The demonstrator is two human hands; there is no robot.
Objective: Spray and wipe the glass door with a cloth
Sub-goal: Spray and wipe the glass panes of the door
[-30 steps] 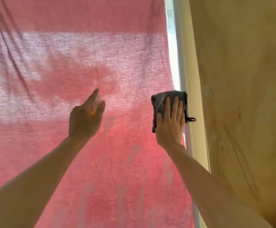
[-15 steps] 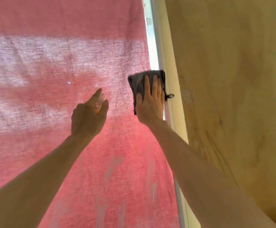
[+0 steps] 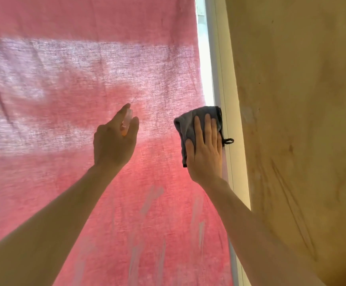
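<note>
Right fingers [image 3: 207, 129]: straight, close together, pressing flat on the cloth.
Cloth [image 3: 185, 123]: grey, folded, against the glass door [image 3: 206, 69] beside the white frame [image 3: 222, 79].
Left fingers [image 3: 124, 112]: curled round a small spray bottle [image 3: 127, 118], forefinger on top.
Behind glass: pink curtain [image 3: 64, 79], backlit.
Right side: tan wall [image 3: 302, 120].

Two bare forearms — no sleeves, watch or rings visible on the left hand [image 3: 114, 141] or the right hand [image 3: 206, 153] — nails short, unpainted.
</note>
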